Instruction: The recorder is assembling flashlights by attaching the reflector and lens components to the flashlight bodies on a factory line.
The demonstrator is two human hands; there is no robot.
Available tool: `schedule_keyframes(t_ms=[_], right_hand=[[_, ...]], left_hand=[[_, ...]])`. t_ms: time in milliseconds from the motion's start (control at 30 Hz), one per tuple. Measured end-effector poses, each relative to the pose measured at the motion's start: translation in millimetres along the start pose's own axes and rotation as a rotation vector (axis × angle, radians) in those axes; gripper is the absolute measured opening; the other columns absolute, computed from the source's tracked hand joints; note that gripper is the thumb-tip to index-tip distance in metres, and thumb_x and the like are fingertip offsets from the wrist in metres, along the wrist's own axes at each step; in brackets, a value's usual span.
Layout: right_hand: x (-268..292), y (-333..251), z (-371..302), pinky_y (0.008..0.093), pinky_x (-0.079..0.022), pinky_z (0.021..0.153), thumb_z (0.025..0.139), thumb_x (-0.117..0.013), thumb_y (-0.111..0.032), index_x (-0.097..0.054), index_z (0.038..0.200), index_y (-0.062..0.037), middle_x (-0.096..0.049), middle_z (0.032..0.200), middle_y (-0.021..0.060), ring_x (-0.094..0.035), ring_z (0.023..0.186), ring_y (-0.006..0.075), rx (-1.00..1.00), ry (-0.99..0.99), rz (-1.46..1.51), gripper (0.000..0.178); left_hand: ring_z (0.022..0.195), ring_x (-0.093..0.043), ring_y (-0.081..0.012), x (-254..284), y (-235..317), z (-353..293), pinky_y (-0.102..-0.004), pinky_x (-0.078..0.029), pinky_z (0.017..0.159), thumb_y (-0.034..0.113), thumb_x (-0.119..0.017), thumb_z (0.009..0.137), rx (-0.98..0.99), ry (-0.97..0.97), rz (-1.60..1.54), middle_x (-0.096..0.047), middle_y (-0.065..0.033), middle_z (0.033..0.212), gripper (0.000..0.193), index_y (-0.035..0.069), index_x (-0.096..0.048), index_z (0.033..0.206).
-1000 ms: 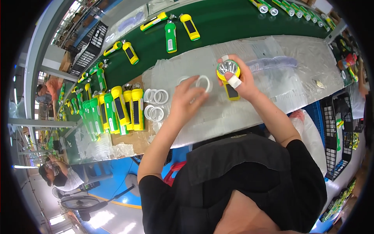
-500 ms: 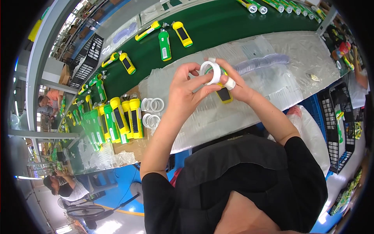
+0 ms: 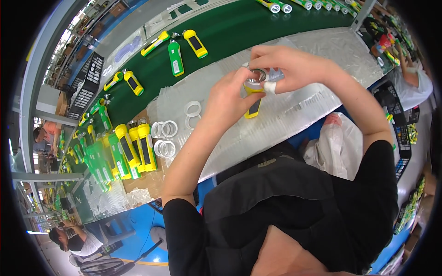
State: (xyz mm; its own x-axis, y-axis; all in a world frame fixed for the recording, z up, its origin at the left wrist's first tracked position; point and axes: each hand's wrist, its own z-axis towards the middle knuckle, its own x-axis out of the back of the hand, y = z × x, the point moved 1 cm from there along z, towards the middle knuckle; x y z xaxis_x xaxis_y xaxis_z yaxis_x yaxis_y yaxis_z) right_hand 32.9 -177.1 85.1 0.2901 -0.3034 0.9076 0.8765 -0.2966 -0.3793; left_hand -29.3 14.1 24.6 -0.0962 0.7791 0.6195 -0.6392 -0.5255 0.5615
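Both hands meet over the plastic-covered bench around one yellow flashlight (image 3: 253, 108) with a dark panel, its head pointing up and away. My left hand (image 3: 229, 97) grips it from the left, thumb across the yellow neck. Bent over from the right, my right hand (image 3: 291, 69) pinches the rim of the head, where something silvery and round shows between the fingers. White wrapping covers my right thumb tip. A white ring (image 3: 200, 108) lies on the bench beside my left forearm, overlapping another. More white rings (image 3: 176, 128) rest further left.
Several yellow and green flashlights (image 3: 146, 147) stand in a row on cardboard at the left. Others lie on the green conveyor belt (image 3: 230, 30) beyond the bench. Black crates stand at far left and right; a white sack (image 3: 338, 142) hangs by the bench's near edge. Other people sit nearby.
The white ring that my left fingers held before the flashlight's head no longer shows there. My right hand has swung over the head, elbow lifted outward. The view has shifted slightly rightward.
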Motion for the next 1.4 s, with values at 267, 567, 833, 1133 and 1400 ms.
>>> schedule_keyframes(t_ms=[267, 567, 833, 1133, 1400], right_hand=[[16, 1, 13, 0.0374, -0.046, 0.068, 0.067, -0.063, -0.002, -0.055, 0.095, 0.0007, -0.055, 0.087, 0.0123, -0.056, 0.080, 0.0286, -0.088, -0.224, -0.026, 0.029], [2, -8, 22, 0.0398, -0.045, 0.058, 0.072, -0.075, -0.027, -0.055, 0.078, 0.0019, -0.055, 0.067, 0.0138, -0.055, 0.063, 0.0309, -0.502, -0.120, -0.167, 0.035], [3, 13, 17, 0.0417, -0.045, 0.055, 0.072, -0.073, -0.047, -0.056, 0.073, 0.0009, -0.058, 0.066, 0.0146, -0.056, 0.061, 0.0321, 0.056, -0.009, 0.062, 0.051], [1, 5, 15, 0.0414, -0.045, 0.056, 0.077, -0.069, -0.047, -0.061, 0.073, 0.0001, -0.059, 0.064, 0.0158, -0.059, 0.061, 0.0331, 0.057, 0.297, 0.054, 0.048], [-4, -1, 7, 0.0395, -0.047, 0.061, 0.077, -0.069, -0.045, -0.058, 0.089, -0.0007, -0.062, 0.087, 0.0137, -0.061, 0.074, 0.0276, -0.321, 0.127, -0.122, 0.048]], left_hand=[[0.082, -0.063, -0.0294, -8, -2, 6, -0.0396, -0.051, 0.068, 0.016, -0.082, 0.071, 0.038, -0.003, -0.095, -0.066, -0.0084, 0.090, 0.039, 0.012, -0.058, 0.101], [0.072, -0.061, -0.0274, -15, -10, 9, -0.0388, -0.049, 0.064, 0.015, -0.083, 0.068, 0.019, 0.038, -0.077, -0.060, -0.0081, 0.079, 0.036, 0.012, -0.063, 0.098], [0.071, -0.061, -0.0249, -12, -12, 9, -0.0362, -0.050, 0.062, 0.014, -0.083, 0.067, 0.000, 0.057, -0.106, -0.061, -0.0077, 0.079, 0.036, 0.013, -0.064, 0.098], [0.070, -0.061, -0.0236, -11, -10, 7, -0.0345, -0.051, 0.062, 0.015, -0.084, 0.066, -0.018, 0.086, -0.191, -0.062, -0.0072, 0.080, 0.037, 0.012, -0.064, 0.096], [0.068, -0.060, -0.0229, -12, -15, 5, -0.0343, -0.050, 0.061, 0.016, -0.085, 0.066, 0.010, 0.094, -0.142, -0.061, -0.0066, 0.079, 0.036, 0.012, -0.064, 0.096]])
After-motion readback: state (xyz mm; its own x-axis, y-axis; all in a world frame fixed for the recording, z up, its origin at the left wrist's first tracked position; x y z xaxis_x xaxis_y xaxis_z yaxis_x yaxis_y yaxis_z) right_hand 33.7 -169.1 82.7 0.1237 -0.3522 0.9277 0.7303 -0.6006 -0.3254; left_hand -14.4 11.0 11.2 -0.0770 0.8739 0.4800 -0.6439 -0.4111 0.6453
